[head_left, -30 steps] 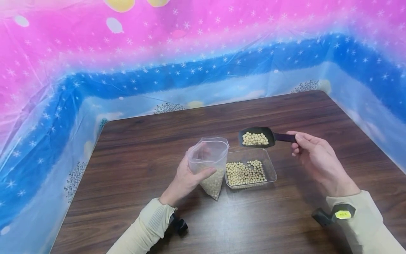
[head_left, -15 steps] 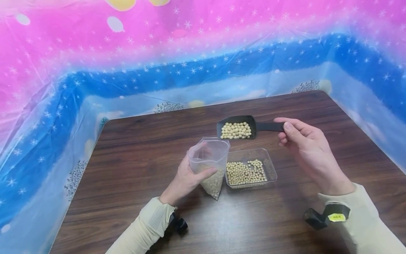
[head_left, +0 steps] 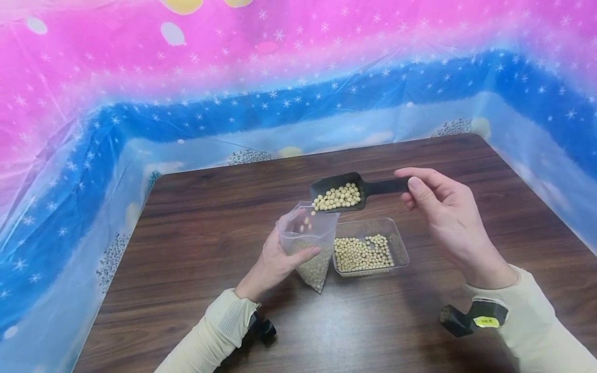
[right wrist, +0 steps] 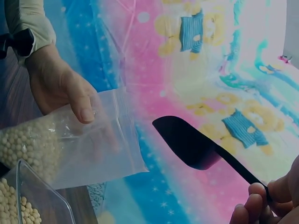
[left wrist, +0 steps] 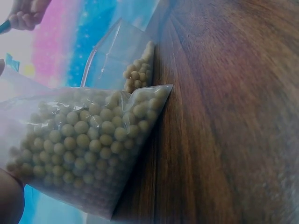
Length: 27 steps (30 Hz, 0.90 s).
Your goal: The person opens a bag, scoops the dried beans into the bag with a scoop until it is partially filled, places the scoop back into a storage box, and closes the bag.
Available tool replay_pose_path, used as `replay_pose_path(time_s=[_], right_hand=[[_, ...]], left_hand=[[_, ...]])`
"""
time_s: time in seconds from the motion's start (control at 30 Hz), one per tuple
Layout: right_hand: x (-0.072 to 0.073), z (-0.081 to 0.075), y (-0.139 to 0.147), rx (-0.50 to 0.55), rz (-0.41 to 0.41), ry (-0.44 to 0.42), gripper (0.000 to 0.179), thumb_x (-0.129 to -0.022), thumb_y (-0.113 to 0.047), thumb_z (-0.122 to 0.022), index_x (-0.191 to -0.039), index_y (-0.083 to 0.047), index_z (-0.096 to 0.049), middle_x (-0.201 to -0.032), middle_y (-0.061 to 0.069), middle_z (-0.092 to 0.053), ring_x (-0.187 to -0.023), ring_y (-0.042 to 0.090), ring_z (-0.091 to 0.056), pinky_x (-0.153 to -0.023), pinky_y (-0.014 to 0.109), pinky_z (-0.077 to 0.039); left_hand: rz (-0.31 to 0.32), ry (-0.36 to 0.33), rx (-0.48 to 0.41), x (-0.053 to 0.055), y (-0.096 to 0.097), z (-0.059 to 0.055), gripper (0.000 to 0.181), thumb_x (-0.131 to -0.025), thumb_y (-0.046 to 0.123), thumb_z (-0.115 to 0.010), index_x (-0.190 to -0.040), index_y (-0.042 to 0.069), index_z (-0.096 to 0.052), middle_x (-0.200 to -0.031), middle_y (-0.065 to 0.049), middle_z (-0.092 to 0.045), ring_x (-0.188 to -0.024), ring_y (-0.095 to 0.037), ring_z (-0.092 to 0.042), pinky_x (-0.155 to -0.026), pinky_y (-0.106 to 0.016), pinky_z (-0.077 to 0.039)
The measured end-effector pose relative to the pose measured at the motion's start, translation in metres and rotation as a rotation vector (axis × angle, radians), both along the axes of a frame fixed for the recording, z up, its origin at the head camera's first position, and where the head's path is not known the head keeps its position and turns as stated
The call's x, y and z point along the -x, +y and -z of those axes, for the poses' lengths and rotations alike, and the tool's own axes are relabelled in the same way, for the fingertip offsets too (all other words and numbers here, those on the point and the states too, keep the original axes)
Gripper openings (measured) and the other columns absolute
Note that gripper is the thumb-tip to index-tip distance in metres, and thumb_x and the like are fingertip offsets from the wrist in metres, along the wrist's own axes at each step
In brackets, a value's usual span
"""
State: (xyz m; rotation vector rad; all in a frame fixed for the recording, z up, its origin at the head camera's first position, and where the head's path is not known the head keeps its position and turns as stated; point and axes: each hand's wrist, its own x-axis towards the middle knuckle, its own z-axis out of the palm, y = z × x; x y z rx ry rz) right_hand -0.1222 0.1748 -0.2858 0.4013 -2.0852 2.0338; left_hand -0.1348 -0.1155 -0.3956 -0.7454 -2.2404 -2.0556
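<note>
My left hand [head_left: 275, 259] grips a clear zip bag [head_left: 305, 246] around its side, with its mouth held wide. Soybeans [left wrist: 88, 140] fill the lower part of the bag, whose bottom corner is down by the tabletop. My right hand [head_left: 454, 223] pinches the end of the handle of a black scoop [head_left: 384, 186]. The scoop, loaded with soybeans [head_left: 342, 197], tilts over the bag's mouth, and a few beans are falling in. In the right wrist view the scoop [right wrist: 187, 144] shows its dark underside. Right beside the bag stands a clear plastic box [head_left: 401, 248] partly filled with soybeans.
All this is on a dark wood-grain table [head_left: 210, 217]. A pink and blue patterned cloth [head_left: 261, 109] hangs behind and along the sides. Each wrist carries a black camera mount [head_left: 471, 316].
My right hand has carried the loaded scoop left from above the box to the bag's mouth and tipped it, so beans start dropping in. My left hand and the bag stay nearly still.
</note>
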Motion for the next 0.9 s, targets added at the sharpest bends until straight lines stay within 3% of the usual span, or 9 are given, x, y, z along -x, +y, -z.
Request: replay_pose_path(time_s=[0.1,0.23,0.37,0.63,0.8,0.9], right_hand=[[0.000,-0.001,0.000,-0.082,0.047,0.035,0.025,-0.100,-0.017,-0.056,-0.117,-0.003,-0.067,-0.085,0.003,-0.066,-0.076,0.012,-0.061,-0.073,0.018,-0.051],[-0.001,-0.002,0.000,-0.208,0.114,0.094,0.025,-0.101,-0.016,-0.054,-0.118,-0.003,-0.066,-0.088,-0.002,-0.067,-0.076,0.012,-0.062,-0.072,0.019,-0.051],[-0.003,-0.003,-0.002,-0.263,0.150,0.137,0.025,-0.101,-0.015,-0.053,-0.118,-0.003,-0.066,-0.090,-0.002,-0.068,-0.077,0.012,-0.062,-0.073,0.019,-0.051],[-0.007,-0.006,-0.005,-0.306,0.178,0.180,0.022,-0.100,-0.012,-0.054,-0.117,-0.004,-0.067,-0.095,-0.005,-0.068,-0.080,0.010,-0.063,-0.074,0.018,-0.051],[-0.012,-0.007,-0.008,-0.369,0.178,0.226,0.022,-0.099,-0.010,-0.055,-0.117,-0.010,-0.068,-0.112,-0.002,-0.067,-0.085,0.009,-0.064,-0.077,0.016,-0.049],[-0.017,-0.008,-0.010,-0.434,0.178,0.284,0.023,-0.098,-0.007,-0.057,-0.117,-0.014,-0.069,-0.109,-0.003,-0.067,-0.086,0.006,-0.063,-0.077,0.016,-0.048]], left_hand=[[-0.001,0.010,0.010,0.003,-0.001,0.005,0.075,-0.081,0.007,-0.078,-0.144,0.025,-0.041,-0.130,-0.006,-0.052,-0.116,-0.024,-0.054,-0.094,-0.039,-0.050],[-0.003,-0.003,0.006,0.003,0.000,0.005,0.075,-0.081,0.005,-0.078,-0.144,0.022,-0.041,-0.130,-0.008,-0.053,-0.116,-0.025,-0.054,-0.095,-0.040,-0.050],[-0.009,-0.030,0.003,0.002,0.001,0.003,0.075,-0.081,-0.001,-0.076,-0.144,0.018,-0.040,-0.129,-0.011,-0.053,-0.116,-0.026,-0.054,-0.095,-0.039,-0.050],[-0.011,-0.084,0.008,-0.008,0.005,-0.016,0.076,-0.081,-0.007,-0.073,-0.146,0.006,-0.036,-0.138,-0.014,-0.046,-0.118,-0.031,-0.053,-0.094,-0.038,-0.051],[-0.014,-0.061,0.021,-0.012,0.005,-0.025,0.074,-0.081,-0.005,-0.073,-0.145,0.003,-0.038,-0.135,-0.016,-0.048,-0.117,-0.031,-0.053,-0.094,-0.038,-0.051],[-0.021,-0.029,0.032,-0.013,0.005,-0.025,0.073,-0.081,-0.005,-0.074,-0.144,0.002,-0.039,-0.130,-0.019,-0.051,-0.117,-0.032,-0.053,-0.096,-0.037,-0.050]])
